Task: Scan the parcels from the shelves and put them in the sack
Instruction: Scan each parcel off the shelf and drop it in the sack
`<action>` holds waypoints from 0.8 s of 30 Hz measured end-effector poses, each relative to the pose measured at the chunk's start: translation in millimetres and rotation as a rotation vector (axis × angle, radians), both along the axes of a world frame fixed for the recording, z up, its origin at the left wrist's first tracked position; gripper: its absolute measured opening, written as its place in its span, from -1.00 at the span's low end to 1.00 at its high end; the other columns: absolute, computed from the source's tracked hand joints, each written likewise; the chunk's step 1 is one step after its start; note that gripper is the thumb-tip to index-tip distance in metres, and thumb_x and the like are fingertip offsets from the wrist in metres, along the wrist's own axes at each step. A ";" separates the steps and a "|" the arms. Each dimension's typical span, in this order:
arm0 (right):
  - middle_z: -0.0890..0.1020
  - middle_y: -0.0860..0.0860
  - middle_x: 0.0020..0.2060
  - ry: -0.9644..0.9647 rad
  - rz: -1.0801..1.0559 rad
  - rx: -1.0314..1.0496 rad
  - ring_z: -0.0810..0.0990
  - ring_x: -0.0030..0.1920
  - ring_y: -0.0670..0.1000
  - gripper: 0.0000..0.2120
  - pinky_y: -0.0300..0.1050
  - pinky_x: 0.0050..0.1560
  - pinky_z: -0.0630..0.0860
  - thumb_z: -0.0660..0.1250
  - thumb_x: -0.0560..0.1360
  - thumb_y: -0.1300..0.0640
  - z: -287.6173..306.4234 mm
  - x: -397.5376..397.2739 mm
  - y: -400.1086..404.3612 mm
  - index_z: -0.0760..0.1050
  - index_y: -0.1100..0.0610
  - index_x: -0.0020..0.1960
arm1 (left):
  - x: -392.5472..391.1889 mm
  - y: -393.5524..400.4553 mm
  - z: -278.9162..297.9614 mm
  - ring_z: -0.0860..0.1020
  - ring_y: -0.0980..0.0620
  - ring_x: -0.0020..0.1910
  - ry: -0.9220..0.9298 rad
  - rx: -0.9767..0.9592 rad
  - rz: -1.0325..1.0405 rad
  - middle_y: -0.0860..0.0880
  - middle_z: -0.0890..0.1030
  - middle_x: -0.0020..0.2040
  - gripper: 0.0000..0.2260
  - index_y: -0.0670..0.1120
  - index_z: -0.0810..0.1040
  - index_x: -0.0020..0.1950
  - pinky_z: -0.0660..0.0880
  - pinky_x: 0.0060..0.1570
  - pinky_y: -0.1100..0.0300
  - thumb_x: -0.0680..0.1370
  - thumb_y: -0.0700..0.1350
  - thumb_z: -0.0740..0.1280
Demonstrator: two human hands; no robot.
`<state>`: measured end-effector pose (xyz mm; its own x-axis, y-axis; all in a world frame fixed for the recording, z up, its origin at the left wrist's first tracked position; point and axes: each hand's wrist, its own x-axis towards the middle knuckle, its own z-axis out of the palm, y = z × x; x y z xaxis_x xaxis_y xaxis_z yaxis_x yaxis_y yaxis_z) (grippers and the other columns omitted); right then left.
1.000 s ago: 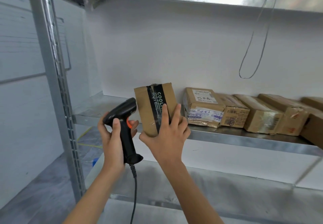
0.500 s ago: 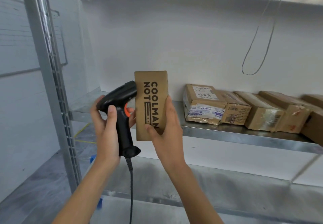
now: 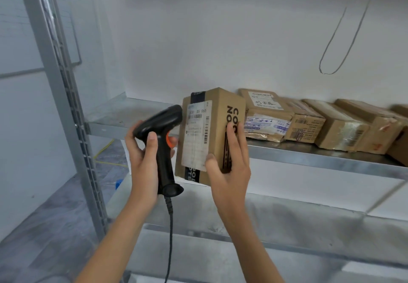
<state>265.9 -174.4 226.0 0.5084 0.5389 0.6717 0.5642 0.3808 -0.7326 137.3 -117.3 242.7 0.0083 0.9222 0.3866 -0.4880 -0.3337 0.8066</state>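
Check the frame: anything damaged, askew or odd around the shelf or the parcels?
Mostly fine. The parcel on the shelf nearest the held box looks crumpled and heavily taped. A loose wire loop hangs in front of the back wall. The left hand holds the scanner; the right hand holds the box.

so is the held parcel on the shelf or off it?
Off it: the brown cardboard parcel is gripped upright by the right hand, in front of the metal shelf.

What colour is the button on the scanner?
Orange. The trigger on the black scanner shows in the head view.
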 end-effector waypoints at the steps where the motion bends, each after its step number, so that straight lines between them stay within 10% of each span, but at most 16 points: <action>1: 0.14 -0.35 0.55 0.005 0.029 0.011 0.22 0.45 -0.30 -0.29 0.06 0.27 0.55 0.24 0.39 -0.08 -9.7 -2.8 -4.8 0.24 -0.20 0.54 | -3.1 -2.5 -8.4 0.67 -0.06 0.01 0.015 -0.013 -0.004 -0.29 0.60 0.21 -0.62 0.00 0.26 0.45 0.62 0.14 -0.06 0.65 -0.02 0.21; 6: 0.24 -0.10 0.57 0.096 0.121 0.047 0.24 0.54 -0.11 -0.36 -0.22 0.32 0.47 0.26 0.42 0.10 -64.5 -11.9 -35.0 0.29 -0.06 0.50 | -26.3 -37.9 -53.9 0.68 0.22 -0.11 0.085 -0.073 0.033 0.22 0.70 -0.05 -0.70 0.00 0.26 0.44 0.59 -0.14 0.34 0.70 -0.17 0.11; 9: 0.27 0.01 0.56 0.112 0.116 0.017 0.25 0.55 -0.03 -0.37 -0.19 0.36 0.45 0.25 0.42 0.15 -99.9 -21.1 -48.7 0.32 0.07 0.50 | -34.6 -56.3 -83.5 0.63 0.37 -0.11 0.184 -0.107 0.068 0.12 0.64 0.08 -0.69 -0.05 0.27 0.44 0.50 -0.15 0.48 0.70 -0.21 0.12; 14: 0.28 -0.18 0.54 0.273 0.065 -0.105 0.26 0.53 -0.11 -0.36 -0.19 0.33 0.49 0.25 0.41 0.04 -146.0 -28.9 -62.7 0.37 -0.18 0.49 | -48.4 -72.0 -123.1 0.70 0.05 0.00 0.276 -0.122 0.049 -0.02 0.68 0.08 -0.70 0.06 0.30 0.40 0.61 0.02 0.19 0.68 -0.11 0.21; 24: 0.31 -0.25 0.51 0.417 -0.019 -0.191 0.31 0.50 -0.13 -0.37 0.13 0.31 0.54 0.25 0.44 0.24 -178.7 -15.8 -76.4 0.37 -0.16 0.46 | -53.9 -89.8 -152.2 0.52 -0.11 -0.39 0.405 -0.101 -0.080 -0.09 0.63 -0.13 -0.66 0.34 0.36 0.31 0.50 -0.43 0.03 0.57 0.10 0.30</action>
